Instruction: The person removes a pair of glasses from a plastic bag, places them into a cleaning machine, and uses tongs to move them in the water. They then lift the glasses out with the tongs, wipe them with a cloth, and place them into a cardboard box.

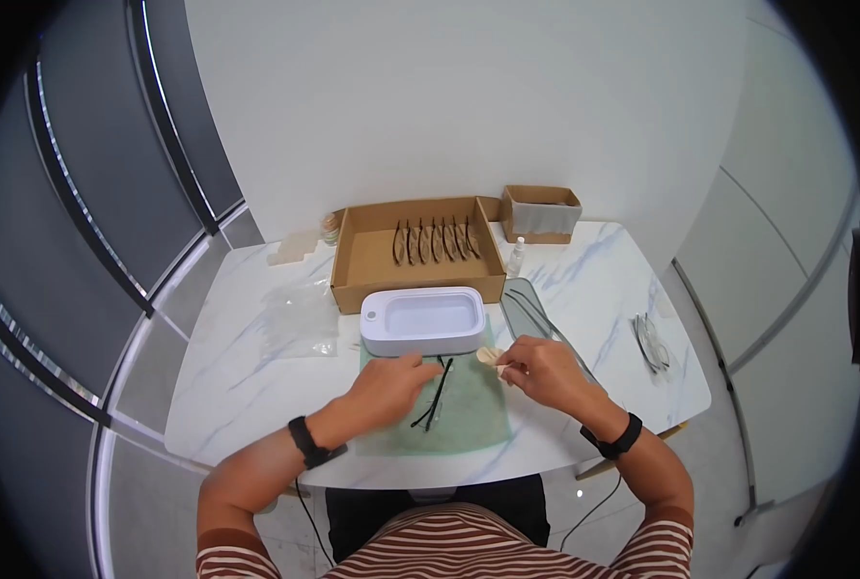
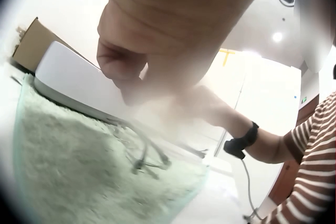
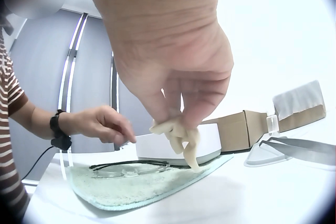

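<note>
My right hand (image 1: 546,372) pinches a soft, crumpled, cream-coloured piece (image 3: 179,139) between thumb and fingertips, over the right side of the green towel (image 1: 478,425). A pair of glasses (image 1: 437,396) with dark thin temples and clear lenses lies on that towel, temples crossing in the head view. Beside them, my left hand (image 1: 388,391) hovers with loosely bent fingers and nothing in its grasp; the right wrist view shows its fingertips above the glasses. Just behind both hands stands a white ultrasonic cleaner (image 1: 422,343) with an oblong basin. The left wrist view is blurred around the fingers.
A cardboard box (image 1: 362,246) behind the cleaner holds a row of several dark curved pieces. Long tweezers (image 3: 302,150) lie on a grey plate at right. Farther right are other glasses (image 1: 652,343). A spray bottle (image 1: 516,259), small carton (image 1: 551,236) and clear plastic bag (image 1: 300,318) surround these.
</note>
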### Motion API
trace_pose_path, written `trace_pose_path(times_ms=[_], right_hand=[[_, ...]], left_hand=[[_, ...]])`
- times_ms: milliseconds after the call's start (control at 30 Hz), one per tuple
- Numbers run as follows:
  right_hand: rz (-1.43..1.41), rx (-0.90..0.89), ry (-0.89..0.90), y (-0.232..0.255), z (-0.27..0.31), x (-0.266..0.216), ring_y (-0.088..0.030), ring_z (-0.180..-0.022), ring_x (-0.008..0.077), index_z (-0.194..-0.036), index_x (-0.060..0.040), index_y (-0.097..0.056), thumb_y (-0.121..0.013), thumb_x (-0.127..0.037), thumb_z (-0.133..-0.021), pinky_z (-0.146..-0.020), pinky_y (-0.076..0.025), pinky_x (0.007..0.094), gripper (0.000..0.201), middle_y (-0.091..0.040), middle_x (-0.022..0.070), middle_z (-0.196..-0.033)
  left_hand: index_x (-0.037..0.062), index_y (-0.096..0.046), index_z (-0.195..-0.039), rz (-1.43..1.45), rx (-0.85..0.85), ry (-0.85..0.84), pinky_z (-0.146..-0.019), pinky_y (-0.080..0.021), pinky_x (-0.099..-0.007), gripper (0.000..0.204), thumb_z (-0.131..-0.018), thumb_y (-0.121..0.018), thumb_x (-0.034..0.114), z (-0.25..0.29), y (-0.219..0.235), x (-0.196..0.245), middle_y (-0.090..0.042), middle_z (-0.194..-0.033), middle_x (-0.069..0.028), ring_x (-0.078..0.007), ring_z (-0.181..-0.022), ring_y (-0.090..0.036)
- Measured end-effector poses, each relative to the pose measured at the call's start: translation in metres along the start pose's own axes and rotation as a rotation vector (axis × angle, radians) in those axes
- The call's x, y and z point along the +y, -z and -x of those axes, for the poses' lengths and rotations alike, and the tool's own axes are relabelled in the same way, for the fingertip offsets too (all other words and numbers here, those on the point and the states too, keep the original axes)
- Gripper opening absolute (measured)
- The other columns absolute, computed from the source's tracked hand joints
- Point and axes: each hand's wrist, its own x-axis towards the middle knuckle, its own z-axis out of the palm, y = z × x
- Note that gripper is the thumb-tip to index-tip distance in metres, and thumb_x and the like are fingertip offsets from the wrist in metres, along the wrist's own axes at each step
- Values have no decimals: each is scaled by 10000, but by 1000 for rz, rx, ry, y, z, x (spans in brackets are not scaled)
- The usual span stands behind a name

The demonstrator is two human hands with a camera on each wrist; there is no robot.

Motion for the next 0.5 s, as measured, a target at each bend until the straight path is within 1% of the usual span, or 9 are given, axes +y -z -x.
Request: trace_pose_path(times_ms=[67, 100, 167, 200, 267, 300, 400, 467, 500], right_hand=[[-1, -45, -59, 3, 3, -1, -681, -739, 290, -873, -81, -760, -773, -153, -793, -668, -534, 405, 108, -719, 75, -867], [1, -44, -58, 3, 4, 0, -681, -739, 290, -873, -81, -760, -773, -153, -793, -668, -534, 405, 108, -719, 75, -867], [46, 7, 20, 1, 7, 3, -700, -731, 262, -907, -74, -756, -793, -110, -784, -638, -547, 350, 134, -722, 83, -844], [48, 9, 19, 0, 8, 4, -700, -731, 262, -907, -74, -756, -793, -110, -784, -638, -547, 350, 134, -722, 83, -844], [-4, 32, 8, -1, 11, 6, -682, -758, 294, -882, -93, -768, -790, -181, -796, -681, -529, 402, 125, -732, 80, -848], [-4, 34, 5, 0, 11, 6, -682, -758, 294, -882, -93, -768, -790, -181, -796, -681, -529, 402, 125, -732, 80, -848], [-96, 30, -66, 2, 9, 3, -682, -757, 299, -885, -88, -767, -787, -171, -800, -669, -529, 389, 120, -728, 84, -839], [-170, 40, -116, 3, 4, 0, -683, -758, 302, -893, -79, -760, -781, -157, -804, -670, -533, 384, 120, -726, 96, -860], [-169, 35, -113, 1, 1, -1, -683, -758, 302, -893, -79, -760, -781, -157, -804, -670, -533, 384, 120, -726, 96, -860]], left_hand=[[155, -722, -1113, -90, -95, -150, -666, -536, -439, 253, -908, -593, 82, -13, -6, -12, -617, -939, -115, -333, -775, -656], [155, -722, -1113, -91, -93, -150, -666, -536, -439, 253, -908, -593, 82, -19, -9, -16, -617, -939, -115, -333, -775, -656], [149, -725, -1060, -107, -158, -298, -661, -537, -432, 219, -884, -613, 79, -28, -18, -23, -582, -955, -100, -312, -769, -654], [149, -725, -1060, -107, -157, -301, -661, -537, -432, 219, -884, -613, 79, -31, -21, -25, -582, -955, -100, -312, -769, -654], [126, -722, -1008, -168, -218, -328, -660, -536, -432, 157, -866, -655, 119, -35, -29, -29, -575, -939, -95, -308, -762, -652], [126, -722, -1008, -167, -219, -331, -660, -536, -432, 157, -866, -655, 119, -35, -28, -28, -575, -939, -95, -308, -762, -652], [100, -731, -941, -193, -213, -328, -661, -536, -431, 117, -853, -697, 170, -33, -25, -21, -573, -938, -102, -312, -767, -655], [78, -728, -871, -186, -201, -141, -677, -534, -449, 156, -850, -727, 232, -28, -22, -15, -598, -928, -115, -324, -781, -659], [78, -728, -871, -183, -199, -136, -677, -534, -449, 156, -850, -727, 232, -25, -20, -11, -598, -928, -115, -324, -781, -659]])
